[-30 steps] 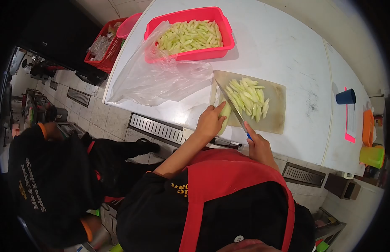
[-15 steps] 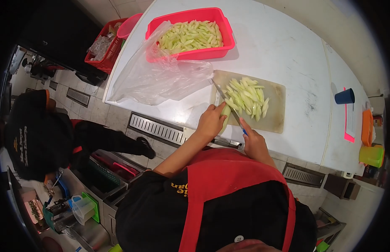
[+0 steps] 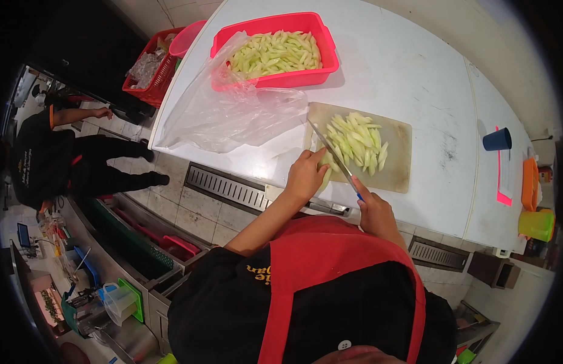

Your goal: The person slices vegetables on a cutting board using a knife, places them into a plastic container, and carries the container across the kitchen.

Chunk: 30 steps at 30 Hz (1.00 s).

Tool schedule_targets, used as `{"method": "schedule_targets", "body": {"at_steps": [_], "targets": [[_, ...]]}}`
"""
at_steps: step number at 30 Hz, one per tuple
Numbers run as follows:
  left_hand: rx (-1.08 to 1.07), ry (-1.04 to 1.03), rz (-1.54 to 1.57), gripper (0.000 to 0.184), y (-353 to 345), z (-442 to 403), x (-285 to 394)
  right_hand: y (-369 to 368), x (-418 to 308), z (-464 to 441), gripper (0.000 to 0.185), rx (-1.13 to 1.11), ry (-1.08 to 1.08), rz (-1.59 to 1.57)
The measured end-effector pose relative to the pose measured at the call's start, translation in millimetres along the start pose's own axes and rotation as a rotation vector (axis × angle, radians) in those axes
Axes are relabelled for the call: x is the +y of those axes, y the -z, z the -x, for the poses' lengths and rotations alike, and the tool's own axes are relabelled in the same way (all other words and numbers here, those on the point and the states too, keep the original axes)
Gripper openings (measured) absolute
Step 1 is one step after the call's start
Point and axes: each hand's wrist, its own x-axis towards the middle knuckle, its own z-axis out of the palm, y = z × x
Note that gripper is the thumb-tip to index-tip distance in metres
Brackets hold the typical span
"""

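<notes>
My left hand [image 3: 306, 176] presses a pale green vegetable piece [image 3: 326, 172] against the left part of the cutting board [image 3: 399, 151], its fingers bent around the piece. My right hand [image 3: 374, 208] is closed on the blue handle of a long knife [image 3: 336, 156]. The blade lies slantwise beside my left fingertips, its tip toward the board's upper left. Right of the blade, cut green strips [image 3: 361, 141] lie in a pile on the board. A pink tub [image 3: 293, 79] farther back holds many similar strips, and a clear plastic bag [image 3: 233, 118] drapes over its left side.
The white table [image 3: 408, 67] carries a dark blue cup [image 3: 497, 139] at the right. Red basket [image 3: 157, 91] stands beyond the left edge. At the left, a co-worker in black [image 3: 45, 151] stands on the tiled floor near a metal counter [image 3: 130, 255].
The knife has shifted back and forth slightly beside my left fingers, with my right hand on it. The co-worker has moved up and away at the left, uncovering the metal counter.
</notes>
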Motion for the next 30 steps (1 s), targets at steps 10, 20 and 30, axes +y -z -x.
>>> {"method": "schedule_targets", "body": {"at_steps": [10, 20, 30], "targets": [[-0.039, 0.051, 0.032, 0.044, 0.0, -0.7, -0.5, 6.9, 7.8, -1.3, 0.065, -0.038, 0.020, -0.043], [0.007, 0.037, 0.002, 0.044, -1.8, -2.1, -2.4, -9.5, 18.1, -25.1, 0.061, 0.101, 0.174, -0.161], [-0.006, 0.104, -0.112, 0.043, -0.1, -14.5, 13.2, 4.6, 3.0, 5.3, 0.060, 0.064, -0.028, -0.319]]}}
